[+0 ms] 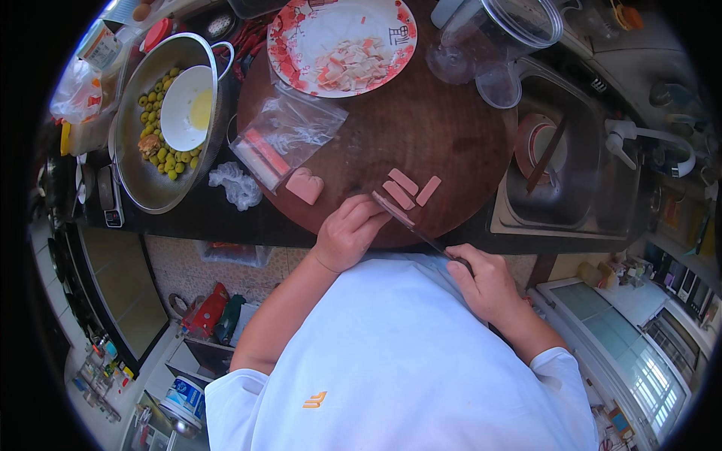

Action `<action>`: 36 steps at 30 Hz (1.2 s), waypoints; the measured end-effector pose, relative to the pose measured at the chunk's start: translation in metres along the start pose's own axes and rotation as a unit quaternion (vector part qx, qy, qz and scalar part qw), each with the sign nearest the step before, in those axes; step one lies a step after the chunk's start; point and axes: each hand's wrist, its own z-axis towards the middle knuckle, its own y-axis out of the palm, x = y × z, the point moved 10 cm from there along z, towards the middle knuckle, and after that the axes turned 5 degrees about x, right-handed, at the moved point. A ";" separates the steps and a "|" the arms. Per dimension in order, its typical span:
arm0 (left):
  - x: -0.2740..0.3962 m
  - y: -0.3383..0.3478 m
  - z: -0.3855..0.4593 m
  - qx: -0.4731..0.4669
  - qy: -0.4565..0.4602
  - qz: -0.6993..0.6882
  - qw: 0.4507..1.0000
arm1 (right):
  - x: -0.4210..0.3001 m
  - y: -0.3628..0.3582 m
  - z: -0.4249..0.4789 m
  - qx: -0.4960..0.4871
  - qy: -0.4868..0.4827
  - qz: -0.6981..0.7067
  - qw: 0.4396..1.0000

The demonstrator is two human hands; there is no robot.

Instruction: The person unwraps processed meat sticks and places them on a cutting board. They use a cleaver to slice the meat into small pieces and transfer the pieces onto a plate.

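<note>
My right hand point(488, 282) grips the dark handle of a kitchen knife point(426, 239), whose blade points up and left over the near edge of a round wooden chopping board point(451, 129). Against the blade lies a thin pink slice of luncheon meat or sausage point(395, 209). The fingers of my left hand point(352, 228) touch the meat at the blade's left side; how firmly they hold it is hidden. Several cut pink strips point(404, 181) lie just beyond the blade. To the left rests a larger pink meat chunk point(305, 186), beside a clear plastic bag point(293, 121) with red-and-white crab sticks point(267, 152).
A patterned plate point(287, 67) with chopped pieces stands at the board's far side. Left is a metal colander point(132, 189) with green olives or similar fruit and a white bowl point(183, 107). Clear plastic jars point(468, 42) stand far right, near the sink point(569, 214). Crumpled plastic point(236, 185) lies left.
</note>
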 end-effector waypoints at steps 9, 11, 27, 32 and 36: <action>-0.001 0.001 0.000 -0.007 -0.004 0.000 1.000 | -0.004 0.002 0.003 -0.015 0.027 -0.021 0.999; -0.001 0.002 0.000 -0.008 -0.006 -0.001 1.000 | -0.005 0.002 0.004 -0.027 0.040 -0.028 0.998; -0.003 0.004 -0.001 -0.010 -0.013 0.000 1.000 | -0.004 0.007 0.015 -0.086 0.111 -0.078 0.987; -0.002 0.004 -0.001 -0.007 -0.011 0.000 1.000 | 0.007 0.014 0.012 -0.052 0.079 -0.103 0.990; -0.002 0.004 -0.001 -0.010 -0.010 0.001 1.000 | 0.018 0.014 0.008 -0.018 0.060 -0.037 0.997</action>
